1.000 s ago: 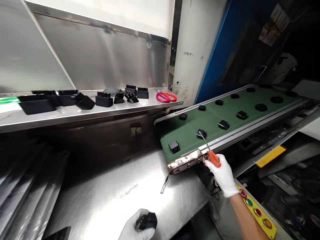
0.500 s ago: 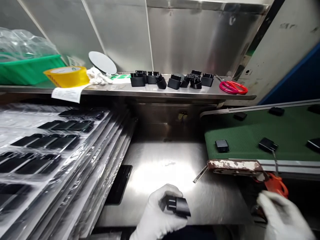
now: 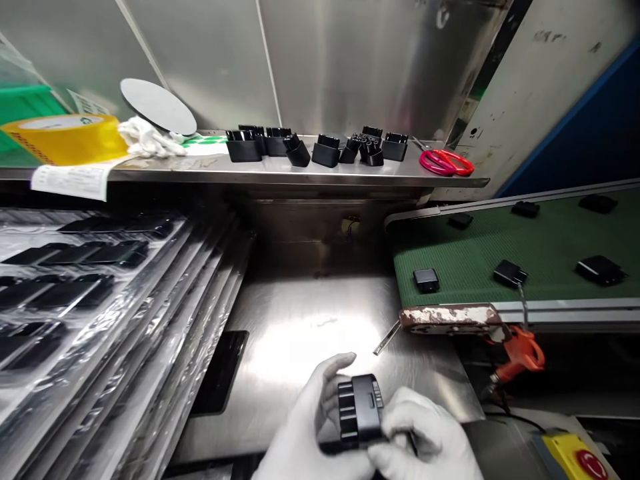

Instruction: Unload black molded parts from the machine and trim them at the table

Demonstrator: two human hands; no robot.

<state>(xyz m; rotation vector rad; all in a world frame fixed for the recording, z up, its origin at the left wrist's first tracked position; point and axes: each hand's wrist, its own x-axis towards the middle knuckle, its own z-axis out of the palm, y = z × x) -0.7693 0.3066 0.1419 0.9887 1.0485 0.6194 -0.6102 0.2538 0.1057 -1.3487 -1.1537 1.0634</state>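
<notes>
A black plastic housing sits gripped between the gloved left hand and right hand over the steel surface, with a green conveyor belt far right.

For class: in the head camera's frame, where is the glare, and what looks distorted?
Head view: glare whitens the steel worktop behind the black housing held by the left hand and right hand; the wide lens splays the plastic-wrapped stacks at the left edge.

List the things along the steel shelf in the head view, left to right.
Roll of yellow packing tape → crumpled white cloth → row of black plastic housings → red-handled scissors
</notes>
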